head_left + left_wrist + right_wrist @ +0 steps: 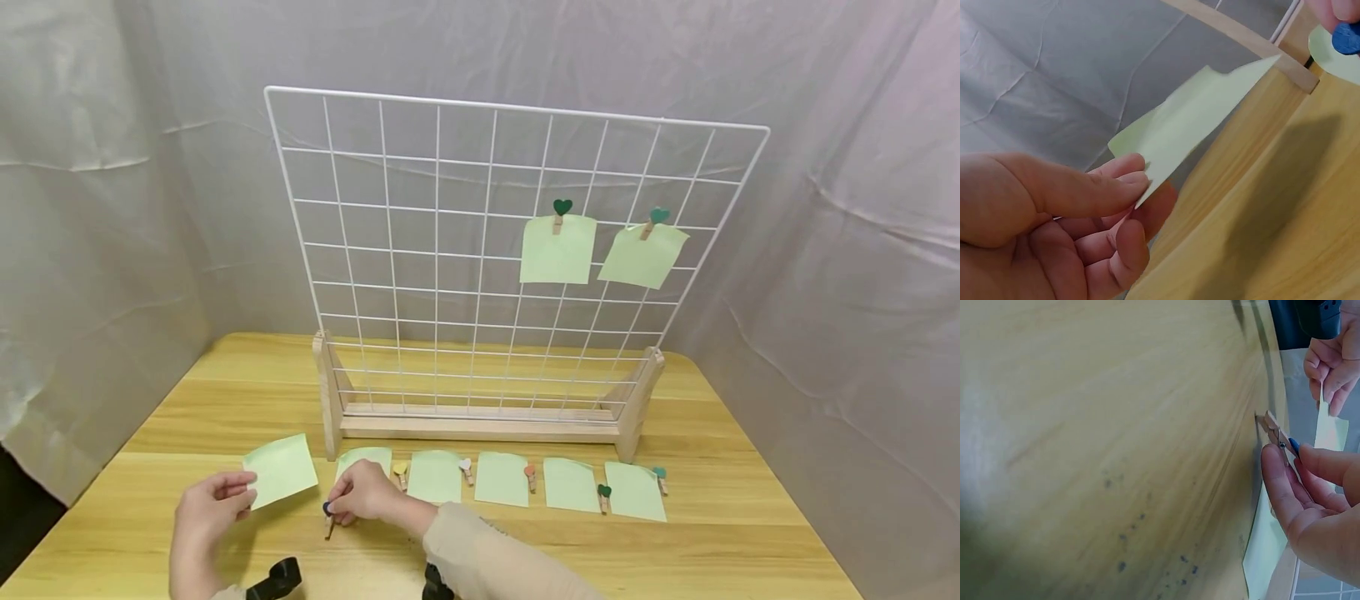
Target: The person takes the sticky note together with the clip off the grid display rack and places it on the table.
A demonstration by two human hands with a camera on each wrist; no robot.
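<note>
Between thumb and fingers my left hand [213, 508] pinches a pale green sticky note [283, 471] by its edge, held up above the table at the left. My right hand [369, 492] pinches a small wooden clothespin [1277, 434] with a dark blue heart on it, just over the tabletop. In the left wrist view the blue heart [1347, 39] shows at the upper right corner, apart from the sticky note. Under and behind the right hand lies another green note [365, 457], partly covered by it.
A white wire grid [457, 250] stands in a wooden base [480, 427]. Two green notes hang on its right side from a dark green heart clothespin [562, 208] and a teal one [658, 217]. Several notes and heart clothespins lie in a row on the table [712, 550].
</note>
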